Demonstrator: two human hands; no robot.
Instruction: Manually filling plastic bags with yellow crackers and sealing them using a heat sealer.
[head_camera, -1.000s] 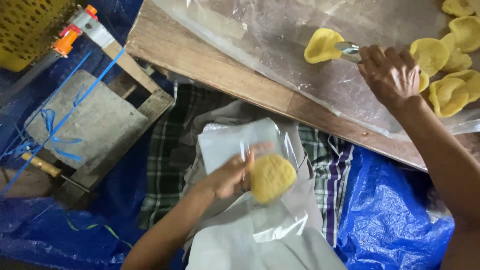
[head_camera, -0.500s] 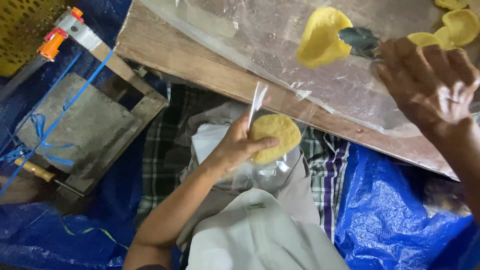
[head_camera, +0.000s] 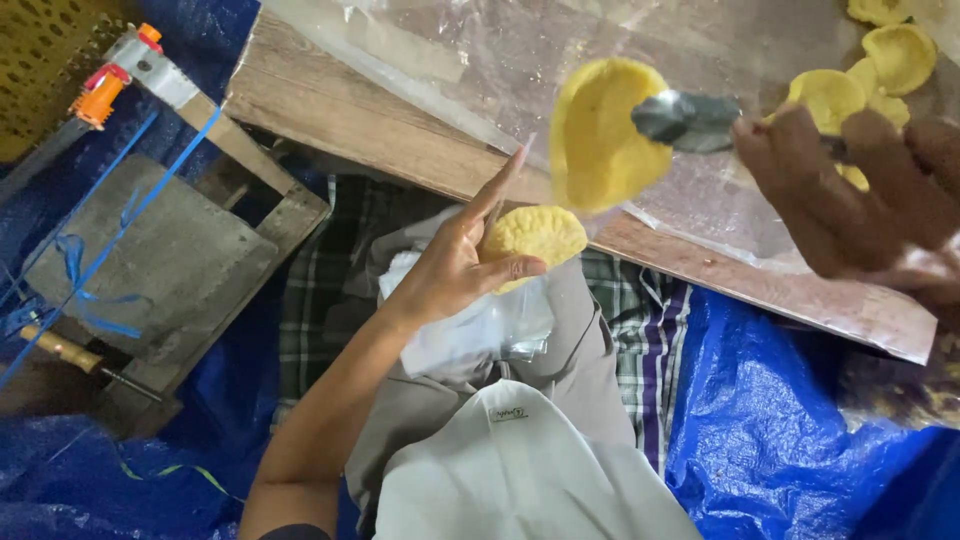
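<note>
The left hand (head_camera: 455, 265) lies palm up over the lap, its grip open and flat, with a round yellow dough disc (head_camera: 530, 240) resting on the fingers and the thumb laid lightly across its near edge. At about two o'clock from it, the right hand (head_camera: 860, 190) has its grip closed on the handle of a metal spoon (head_camera: 690, 118), whose bowl carries a second, cupped yellow dough piece (head_camera: 600, 135) lifted just above the disc. The step in hand looks like bringing the two pieces together. That would call for lowering the spoon toward eight o'clock and sliding its load squarely onto the disc. More dough pieces (head_camera: 895, 55) wait at one o'clock on the plastic-covered table (head_camera: 330, 110).
</note>
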